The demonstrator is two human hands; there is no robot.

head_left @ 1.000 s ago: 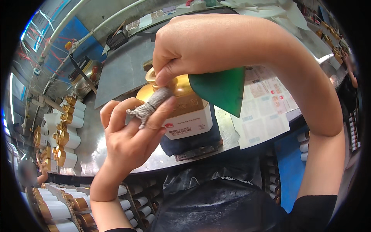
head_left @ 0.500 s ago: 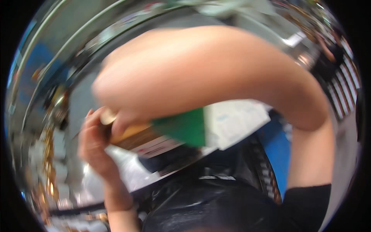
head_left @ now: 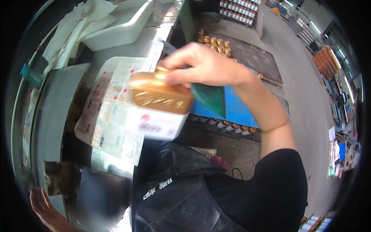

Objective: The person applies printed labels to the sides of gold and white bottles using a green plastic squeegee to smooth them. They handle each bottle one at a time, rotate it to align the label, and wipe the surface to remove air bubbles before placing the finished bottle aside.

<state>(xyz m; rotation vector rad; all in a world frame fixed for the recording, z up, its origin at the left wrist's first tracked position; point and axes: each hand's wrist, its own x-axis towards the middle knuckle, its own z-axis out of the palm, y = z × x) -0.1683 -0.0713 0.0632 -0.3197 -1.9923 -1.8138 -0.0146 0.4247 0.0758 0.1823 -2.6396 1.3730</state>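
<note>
My right hand (head_left: 205,63) is closed at the neck of a square-shouldered bottle (head_left: 164,102), gold above and white below. The bottle hangs tilted and slightly blurred over the label sheets. Beside it, below the same hand, a flat green pointed piece (head_left: 212,98) sticks out; how it is held is hidden. My left hand (head_left: 46,210) is at the lower left with fingers stretched out, holding nothing visible. Nearest to it is a brown block-like thing (head_left: 56,178), whose kind I cannot make out. Printed label sheets (head_left: 108,100) lie on the worktable.
A white tray (head_left: 135,29) stands at the far left beside crumpled white paper (head_left: 69,42). Gold-capped bottles (head_left: 220,44) stand behind a blue board (head_left: 241,110), with more below its edge. A blurred dark rounded thing (head_left: 102,197) sits at the table's near side.
My view has swung to the right. My right hand has moved away from my left with the bottle, and my left hand has let go, its fingers now spread.
</note>
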